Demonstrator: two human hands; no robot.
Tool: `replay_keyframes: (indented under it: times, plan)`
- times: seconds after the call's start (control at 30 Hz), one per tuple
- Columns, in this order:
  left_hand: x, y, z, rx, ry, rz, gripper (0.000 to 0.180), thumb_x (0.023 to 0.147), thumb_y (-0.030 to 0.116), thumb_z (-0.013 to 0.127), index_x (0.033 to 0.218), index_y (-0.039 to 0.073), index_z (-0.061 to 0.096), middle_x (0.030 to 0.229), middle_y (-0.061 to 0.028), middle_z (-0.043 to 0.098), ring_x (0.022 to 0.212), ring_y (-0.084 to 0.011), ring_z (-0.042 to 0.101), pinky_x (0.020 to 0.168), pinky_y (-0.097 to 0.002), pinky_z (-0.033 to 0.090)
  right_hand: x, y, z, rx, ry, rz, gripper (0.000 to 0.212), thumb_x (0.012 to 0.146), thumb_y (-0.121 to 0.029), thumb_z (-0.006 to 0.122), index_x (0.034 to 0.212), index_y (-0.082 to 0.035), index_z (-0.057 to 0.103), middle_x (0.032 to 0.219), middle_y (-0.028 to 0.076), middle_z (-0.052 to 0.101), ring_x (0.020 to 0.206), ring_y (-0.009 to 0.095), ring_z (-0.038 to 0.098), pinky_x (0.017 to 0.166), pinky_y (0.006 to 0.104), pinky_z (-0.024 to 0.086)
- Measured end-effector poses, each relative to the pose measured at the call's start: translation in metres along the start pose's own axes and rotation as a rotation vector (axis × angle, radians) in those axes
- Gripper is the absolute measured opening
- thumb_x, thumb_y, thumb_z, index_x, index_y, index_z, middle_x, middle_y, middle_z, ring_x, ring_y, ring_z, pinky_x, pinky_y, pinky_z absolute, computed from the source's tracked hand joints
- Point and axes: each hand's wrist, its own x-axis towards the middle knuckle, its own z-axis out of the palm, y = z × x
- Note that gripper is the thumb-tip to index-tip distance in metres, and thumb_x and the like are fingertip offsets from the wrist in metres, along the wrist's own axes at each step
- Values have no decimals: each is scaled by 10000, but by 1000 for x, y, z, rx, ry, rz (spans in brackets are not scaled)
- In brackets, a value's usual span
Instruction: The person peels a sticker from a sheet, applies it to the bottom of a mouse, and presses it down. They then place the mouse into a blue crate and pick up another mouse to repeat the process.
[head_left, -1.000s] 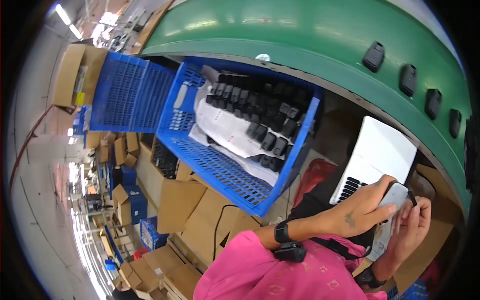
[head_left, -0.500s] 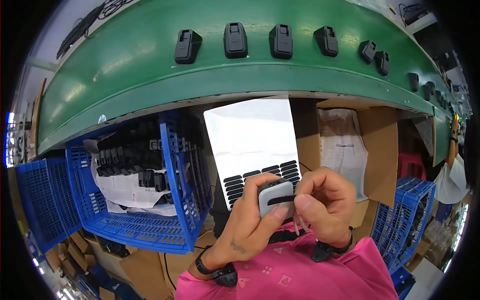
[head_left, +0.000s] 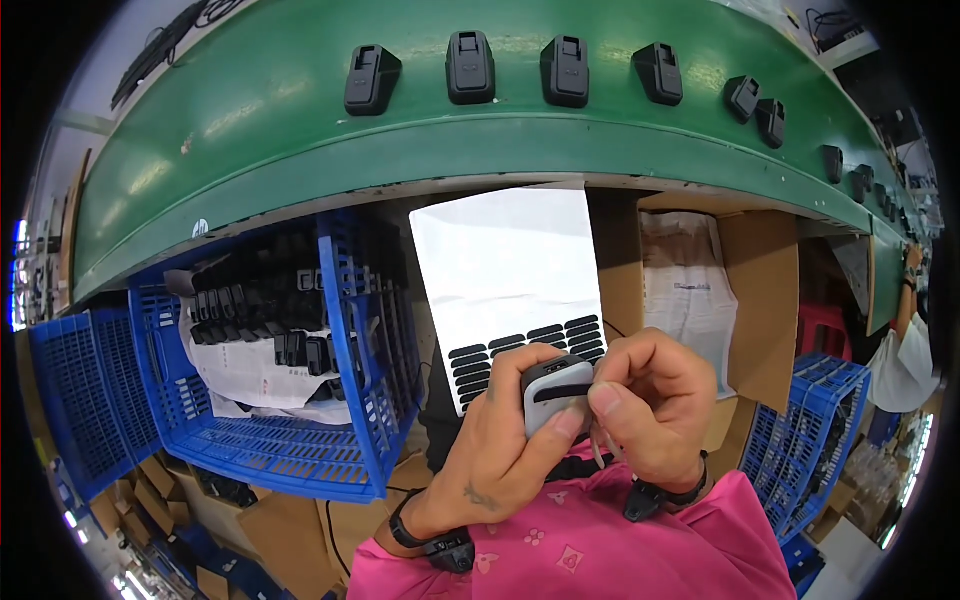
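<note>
My left hand is closed around a small rounded device with a light grey face and a black edge that has a port in it. The thumb presses on the grey face. Between thumb and forefinger, my right hand pinches one end of a black oval sticker, which lies across the upper part of that face. How much of it adheres, I cannot tell. Just beyond the hands is a white backing sheet with rows of similar black stickers at its near end, partly covered by my fingers.
On the green bench several black docks stand in a spaced row. A blue crate with black parts on paper is at the left. An open cardboard box and another blue crate are at the right. Another person's arm shows far right.
The sticker has shifted toward the upper edge of the grey face, and the device has turned slightly. Both hands keep their grip. The view has moved a little.
</note>
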Motion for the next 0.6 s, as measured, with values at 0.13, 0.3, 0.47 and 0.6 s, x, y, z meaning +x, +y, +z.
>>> replay_keyframes:
  times: [0.13,0.3,0.47,0.6]
  plan:
    - [1,2,-1,28,-2,-1,436,915,163,547,1248,-31,341,954,-218,628,831,-295,657,735,-358,505,1,1,-1,-38,2,6,82,852,-1,625,849,55,564,668,19,613,560,17,543,482,166,420]
    - [1,0,-1,48,8,18,441,913,164,558,1245,-36,346,950,-224,634,845,-315,665,742,-371,510,1,2,-2,-84,-2,15,83,855,-6,624,851,53,566,668,21,621,559,17,546,481,163,419]
    - [0,1,-1,72,15,4,446,909,163,567,1242,-39,350,932,-227,636,827,-311,670,727,-364,516,2,2,1,-67,20,11,84,845,9,635,856,57,566,682,29,628,575,23,561,491,166,432]
    - [0,-1,-1,63,21,19,435,910,160,564,1232,-41,353,908,-221,640,803,-304,674,710,-359,519,2,1,3,-76,23,3,91,841,15,640,860,59,563,686,30,628,582,26,565,501,168,441]
